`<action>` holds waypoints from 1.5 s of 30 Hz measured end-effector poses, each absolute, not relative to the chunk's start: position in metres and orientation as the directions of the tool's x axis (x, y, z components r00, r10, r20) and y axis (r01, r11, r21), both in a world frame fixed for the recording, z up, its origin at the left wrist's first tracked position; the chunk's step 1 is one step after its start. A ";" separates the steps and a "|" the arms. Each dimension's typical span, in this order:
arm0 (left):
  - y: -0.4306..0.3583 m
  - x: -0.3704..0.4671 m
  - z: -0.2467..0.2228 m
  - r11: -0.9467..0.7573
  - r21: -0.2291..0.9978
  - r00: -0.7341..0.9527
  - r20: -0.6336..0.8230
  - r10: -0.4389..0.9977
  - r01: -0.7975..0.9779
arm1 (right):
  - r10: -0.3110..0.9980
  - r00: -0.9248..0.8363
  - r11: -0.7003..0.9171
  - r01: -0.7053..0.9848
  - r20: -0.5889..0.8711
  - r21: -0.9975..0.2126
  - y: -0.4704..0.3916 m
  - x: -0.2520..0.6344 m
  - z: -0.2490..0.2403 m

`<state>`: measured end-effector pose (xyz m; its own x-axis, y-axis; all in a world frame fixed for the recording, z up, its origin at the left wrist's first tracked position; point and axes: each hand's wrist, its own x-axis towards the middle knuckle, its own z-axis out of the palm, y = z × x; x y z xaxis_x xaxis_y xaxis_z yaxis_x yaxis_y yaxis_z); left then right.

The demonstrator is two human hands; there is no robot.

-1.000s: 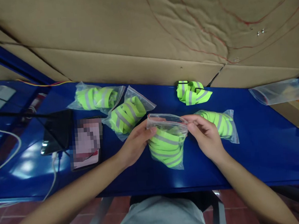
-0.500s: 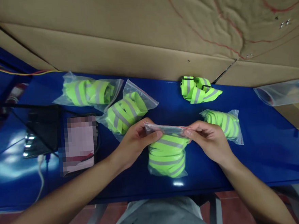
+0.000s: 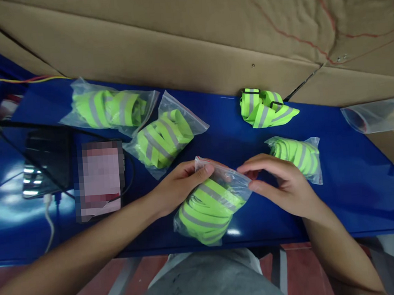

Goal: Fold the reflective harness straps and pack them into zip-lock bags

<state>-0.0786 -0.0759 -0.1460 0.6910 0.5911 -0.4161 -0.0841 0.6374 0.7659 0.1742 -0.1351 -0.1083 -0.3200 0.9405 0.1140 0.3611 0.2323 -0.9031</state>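
A clear zip-lock bag (image 3: 206,212) packed with folded neon-yellow webbing with grey reflective stripes hangs tilted above the table's front edge. My left hand (image 3: 182,182) is closed on the upper left corner of its mouth, thumb on the near face. At the right end of the zip strip, my right hand (image 3: 276,180) has its thumb and fingertips on the bag's corner, in a loose pinch. Behind my right hand lies another bagged bundle (image 3: 297,156). Two more filled bags, one (image 3: 164,138) near my left hand and one (image 3: 108,108) farther back, lie to the left.
A loose neon strap bundle (image 3: 265,109) with black buckles lies at the back of the blue table (image 3: 349,200). Cardboard (image 3: 176,41) stands behind. At left are a black device (image 3: 47,158) with cables and a blurred-out item (image 3: 101,179). A clear bag (image 3: 380,114) lies at far right.
The held bag has tilted, its lower end swinging left and its right top corner dropping. My right hand's fingers have loosened and shifted slightly. The whole view has shifted a little.
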 end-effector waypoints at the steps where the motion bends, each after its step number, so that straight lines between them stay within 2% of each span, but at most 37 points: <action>1: -0.077 -0.078 -0.147 0.633 0.770 0.703 -0.407 0.583 -0.079 | 0.918 -0.386 0.238 0.349 0.093 -0.906 -0.135 0.174 -0.108; 3: -0.078 -0.077 -0.148 0.638 0.767 0.711 -0.413 0.569 -0.064 | 0.898 -0.438 0.192 0.320 0.035 -0.928 -0.134 0.174 -0.109; 6: -0.078 -0.077 -0.149 0.637 0.769 0.699 -0.429 0.573 -0.051 | 0.910 -0.409 0.060 0.303 -0.073 -0.951 -0.133 0.171 -0.111; 8: -0.077 -0.078 -0.148 0.615 0.787 0.699 -0.419 0.580 -0.039 | 0.917 -0.384 0.034 0.334 -0.103 -0.942 -0.134 0.169 -0.112; 15: -0.073 -0.078 -0.142 0.547 0.835 0.676 -0.373 0.635 -0.054 | 0.983 -0.179 0.115 0.473 0.033 -0.873 -0.140 0.167 -0.113; 21: -0.075 -0.076 -0.144 0.488 0.873 0.643 -0.368 0.672 -0.012 | 0.897 -0.440 0.244 0.448 0.026 -0.860 -0.133 0.174 -0.112; 24: -0.076 -0.077 -0.143 0.478 0.878 0.641 -0.375 0.670 0.014 | 0.901 -0.433 0.201 0.432 -0.007 -0.879 -0.134 0.177 -0.110; 28: -0.080 -0.078 -0.136 0.328 0.939 0.620 -0.320 0.716 0.105 | 0.889 -0.453 0.134 0.394 -0.065 -0.909 -0.134 0.180 -0.104; 32: -0.085 -0.077 -0.132 0.271 0.956 0.617 -0.283 0.734 0.116 | 0.821 -0.564 0.162 0.373 -0.085 -0.913 -0.130 0.184 -0.101; 35: -0.085 -0.075 -0.135 0.261 0.962 0.624 -0.255 0.739 0.083 | 0.770 -0.628 0.208 0.417 -0.114 -0.885 -0.131 0.187 -0.101; 40: -0.080 -0.076 -0.139 0.279 0.958 0.606 -0.261 0.751 0.066 | 0.865 -0.494 0.237 0.553 -0.085 -0.799 -0.138 0.189 -0.102; 45: -0.077 -0.079 -0.138 0.432 0.902 0.626 -0.336 0.704 -0.002 | 0.950 -0.290 0.039 0.483 -0.118 -0.875 -0.136 0.181 -0.103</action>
<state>-0.0788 -0.0769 -0.1378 0.6262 0.7036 -0.3359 -0.0021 0.4324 0.9017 0.1806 -0.1363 -0.1029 -0.2903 0.9497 -0.1177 0.4832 0.0394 -0.8746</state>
